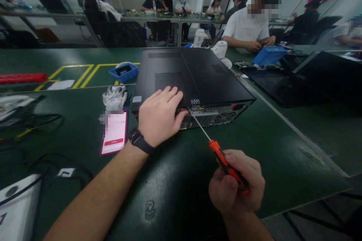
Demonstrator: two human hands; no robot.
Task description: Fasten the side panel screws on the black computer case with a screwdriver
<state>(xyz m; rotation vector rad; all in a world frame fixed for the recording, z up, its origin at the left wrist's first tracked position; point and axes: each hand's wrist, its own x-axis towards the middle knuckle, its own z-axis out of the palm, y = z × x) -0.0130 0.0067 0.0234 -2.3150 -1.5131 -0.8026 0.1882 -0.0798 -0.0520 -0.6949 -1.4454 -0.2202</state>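
Note:
A black computer case (209, 79) lies flat on the green table, its rear panel with a round fan grille facing me. My left hand (161, 115) rests on the near edge of its top, fingers spread and thumb down at the rear panel. In my right hand (239, 180) is a screwdriver (216, 147) with a red-and-black handle, the fingers closed round it. The screwdriver's shaft points up and left, its tip at the rear panel near my left thumb. What the tip touches is too small to tell.
Left of the case are a phone (114, 135), gloves (115, 97) and a blue tray (124, 73). Cables (36, 120) lie at the far left. A dark flat panel (278, 83) is at the right. A person in a white shirt (243, 26) works across the table (288, 150).

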